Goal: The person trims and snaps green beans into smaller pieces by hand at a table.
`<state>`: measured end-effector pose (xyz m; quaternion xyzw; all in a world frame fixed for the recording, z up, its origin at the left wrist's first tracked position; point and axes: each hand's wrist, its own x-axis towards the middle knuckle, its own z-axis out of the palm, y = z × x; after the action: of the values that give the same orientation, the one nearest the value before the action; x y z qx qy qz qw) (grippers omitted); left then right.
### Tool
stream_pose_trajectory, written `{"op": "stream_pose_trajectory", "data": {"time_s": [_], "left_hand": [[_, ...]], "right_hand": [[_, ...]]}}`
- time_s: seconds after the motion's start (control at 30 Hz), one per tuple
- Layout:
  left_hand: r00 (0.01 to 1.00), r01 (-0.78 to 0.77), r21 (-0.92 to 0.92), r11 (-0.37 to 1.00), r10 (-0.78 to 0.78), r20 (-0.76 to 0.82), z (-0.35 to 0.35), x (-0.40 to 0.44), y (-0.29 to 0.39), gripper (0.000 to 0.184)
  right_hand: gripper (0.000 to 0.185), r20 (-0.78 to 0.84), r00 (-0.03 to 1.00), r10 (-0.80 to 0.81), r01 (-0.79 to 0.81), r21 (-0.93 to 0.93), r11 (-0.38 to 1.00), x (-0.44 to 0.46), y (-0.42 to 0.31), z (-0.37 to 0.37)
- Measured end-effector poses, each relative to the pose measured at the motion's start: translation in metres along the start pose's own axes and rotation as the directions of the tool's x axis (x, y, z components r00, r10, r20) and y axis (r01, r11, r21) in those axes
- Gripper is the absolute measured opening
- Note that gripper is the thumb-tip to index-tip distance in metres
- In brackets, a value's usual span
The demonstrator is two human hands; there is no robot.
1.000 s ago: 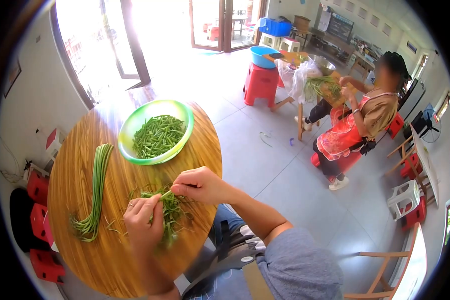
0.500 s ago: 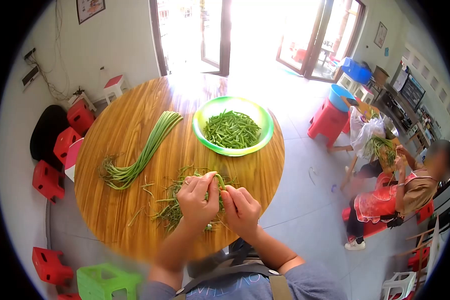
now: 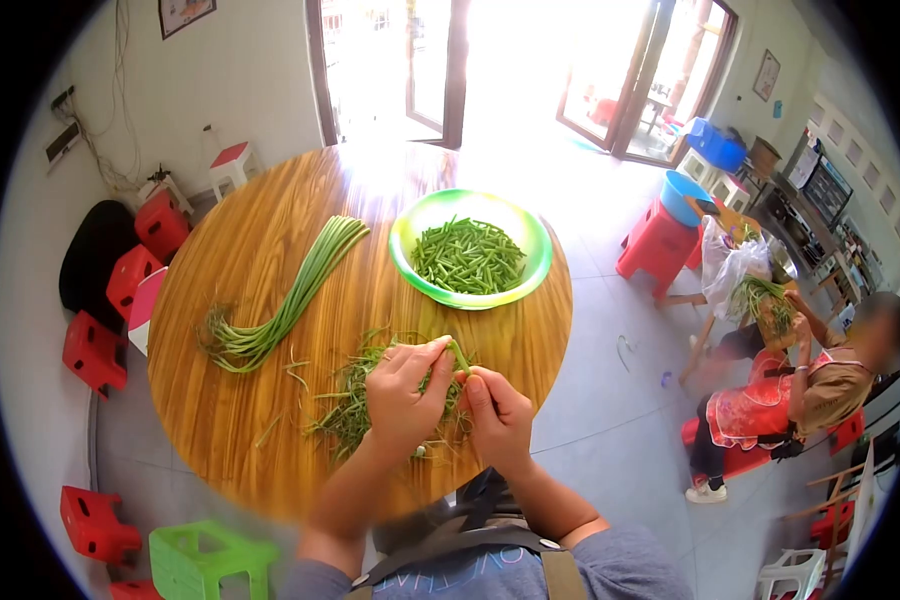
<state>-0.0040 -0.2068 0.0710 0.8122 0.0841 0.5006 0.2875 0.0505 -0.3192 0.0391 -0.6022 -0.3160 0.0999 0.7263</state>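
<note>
A short green garlic scape is pinched between my two hands, above a heap of thin trimmings. My left hand is closed, thumb and fingertips on the upper end. The lower end is held by my right hand, with the thumb pressed against the fingers. Beyond my hands stands a green-and-white bowl with many cut scape pieces inside. A bundle of long whole scapes lies to the left, its tangled thin ends toward the near left.
The round wooden table carries all of this. Red stools line the left wall, and a green stool stands at the near left. At right a seated person in a red apron handles greens. Glass doors stand open ahead.
Both hands have shifted slightly, the right one a little outward and lower. The scape between them is now straighter, where it was bent before. The view has tilted a little.
</note>
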Motion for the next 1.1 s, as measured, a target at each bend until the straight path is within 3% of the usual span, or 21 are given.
{"op": "stream_pose_trajectory", "data": {"time_s": [0.13,0.27,0.3,0.37,0.4,0.43,0.47,0.53,0.57,0.67,0.77,0.9,1.0,1.1], "left_hand": [[0.989,-0.041,0.111,0.993,0.025,0.147,0.003,-0.006,0.004,0.014],[0.971,-0.091,0.102,0.991,0.066,0.231,0.003,-0.008,0.010,0.012],[0.958,-0.127,0.014,0.992,0.119,0.259,0.003,-0.010,0.008,0.010],[0.914,-0.002,-0.227,0.974,0.094,0.395,0.003,-0.018,0.014,0.013],[0.889,0.070,-0.342,0.937,0.097,0.448,0.000,-0.017,0.018,0.014],[0.829,0.242,-0.369,0.897,0.007,0.560,-0.009,-0.011,0.025,0.018],[0.824,0.355,-0.390,0.850,-0.088,0.559,-0.011,-0.008,0.022,0.018],[0.776,0.559,-0.427,0.711,-0.267,0.571,-0.013,-0.005,0.014,0.017],[0.799,0.573,-0.482,0.663,-0.322,0.508,-0.010,-0.004,0.008,0.019],[0.816,0.542,-0.446,0.712,-0.320,0.482,-0.014,-0.002,0.005,0.019],[0.755,0.595,-0.374,0.712,-0.334,0.564,-0.019,0.001,0.010,0.021],[0.748,0.589,-0.399,0.703,-0.287,0.599,-0.017,0.000,0.004,0.023],[0.728,0.676,-0.551,0.489,-0.323,0.605,-0.012,-0.004,0.002,0.020],[0.635,0.766,-0.621,0.169,-0.357,0.686,-0.008,-0.006,0.007,0.017]], "right_hand": [[0.014,-0.069,0.977,-0.203,0.190,-0.156,0.969,0.007,-0.002,0.000],[0.014,-0.159,0.960,-0.230,0.190,-0.232,0.954,0.010,0.001,-0.003],[0.014,-0.204,0.953,-0.225,0.169,-0.257,0.951,0.015,0.003,-0.008],[0.013,-0.319,0.946,0.051,-0.027,0.081,0.996,0.029,-0.003,-0.018],[0.013,-0.349,0.933,0.083,-0.027,0.162,0.986,0.031,0.000,-0.026],[0.013,-0.376,0.920,0.109,-0.016,0.243,0.970,0.037,0.004,-0.033],[0.012,-0.402,0.905,0.137,0.001,0.324,0.946,0.042,0.005,-0.033],[0.012,-0.354,0.930,0.103,0.054,0.408,0.912,0.038,0.001,-0.026],[0.012,-0.334,0.938,0.091,0.074,0.448,0.891,0.033,0.000,-0.023],[0.011,0.112,0.989,0.099,-0.146,0.592,0.792,0.024,0.003,-0.037],[0.011,0.145,0.986,0.082,-0.133,0.390,0.911,0.020,-0.005,-0.029],[0.011,0.071,0.989,-0.129,0.119,0.128,0.985,0.024,-0.008,-0.027],[0.012,0.020,0.930,-0.366,0.365,-0.130,0.922,0.023,-0.006,-0.025],[0.013,0.046,0.852,-0.521,0.506,-0.327,0.798,0.019,-0.017,-0.023]]}}
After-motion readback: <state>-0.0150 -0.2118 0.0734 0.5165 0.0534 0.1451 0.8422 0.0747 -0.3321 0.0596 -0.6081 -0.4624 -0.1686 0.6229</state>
